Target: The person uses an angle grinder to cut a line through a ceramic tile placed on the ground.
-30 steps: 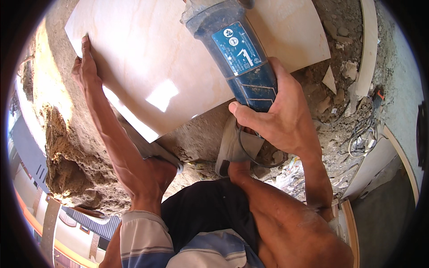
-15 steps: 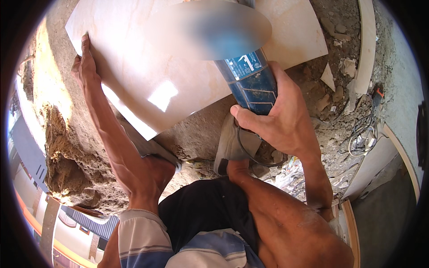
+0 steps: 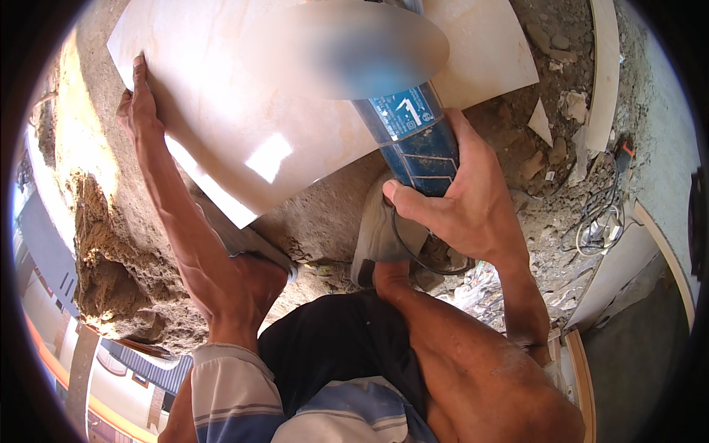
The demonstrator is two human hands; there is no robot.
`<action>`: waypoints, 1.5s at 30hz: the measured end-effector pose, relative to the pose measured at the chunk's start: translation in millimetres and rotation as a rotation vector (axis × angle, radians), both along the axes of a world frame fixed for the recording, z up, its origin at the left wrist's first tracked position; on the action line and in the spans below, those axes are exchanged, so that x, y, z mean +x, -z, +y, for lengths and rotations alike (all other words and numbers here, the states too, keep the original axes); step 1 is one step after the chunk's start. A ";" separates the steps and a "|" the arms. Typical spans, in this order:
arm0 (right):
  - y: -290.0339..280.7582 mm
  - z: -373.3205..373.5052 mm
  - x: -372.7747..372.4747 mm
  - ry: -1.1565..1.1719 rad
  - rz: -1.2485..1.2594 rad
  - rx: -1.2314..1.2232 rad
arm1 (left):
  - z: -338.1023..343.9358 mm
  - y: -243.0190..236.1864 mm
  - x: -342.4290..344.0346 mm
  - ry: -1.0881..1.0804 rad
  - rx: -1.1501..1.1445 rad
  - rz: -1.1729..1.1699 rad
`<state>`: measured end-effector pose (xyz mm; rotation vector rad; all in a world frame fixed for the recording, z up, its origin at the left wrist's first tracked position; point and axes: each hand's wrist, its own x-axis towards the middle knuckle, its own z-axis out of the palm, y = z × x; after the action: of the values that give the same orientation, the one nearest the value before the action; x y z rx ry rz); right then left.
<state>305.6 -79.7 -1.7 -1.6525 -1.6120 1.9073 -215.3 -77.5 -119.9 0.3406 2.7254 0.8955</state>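
Note:
A large glossy cream tile (image 3: 221, 96) with faint marbling lies before me, its near corner by my left foot. My left hand (image 3: 139, 103) grips its left edge, thumb on top and the other fingers at the rim. My right hand (image 3: 473, 196) is wrapped round the rear body of a blue corded angle grinder (image 3: 421, 151), which reaches over the tile. A blurred patch hides the grinder's head, so I cannot tell whether it touches the tile. Its dark cord loops down below my right hand.
Both my sandalled feet stand on dusty ground close to the tile. At right lie broken tile shards (image 3: 540, 123), rubble, a tangled cable (image 3: 602, 221) and a long pale strip (image 3: 604, 74) beside the wall. A crumbly earth edge (image 3: 111, 273) drops off at left.
The grinder's rear end and my right hand have shifted slightly toward me. The tile's near corner sits slightly farther left. Both grips stay the same.

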 end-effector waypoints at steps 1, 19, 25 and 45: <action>-0.3 -0.2 0.4 0.003 -0.002 -0.007 | 0.8 0.6 2.2 -0.002 -0.002 -0.001; -4.6 -14.7 13.5 -0.037 -0.015 -0.001 | 0.3 -5.2 1.9 0.000 0.033 -0.009; -2.7 -19.1 19.5 -0.027 0.009 -0.025 | 2.6 -10.3 15.7 0.007 0.019 0.028; -5.8 -35.8 36.7 -0.005 0.000 -0.029 | 3.4 -2.2 12.7 -0.022 0.115 0.016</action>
<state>342.3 -115.4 4.0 -1.6615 -1.5978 1.9424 -202.7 -74.0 -117.7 0.3419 2.7038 1.0622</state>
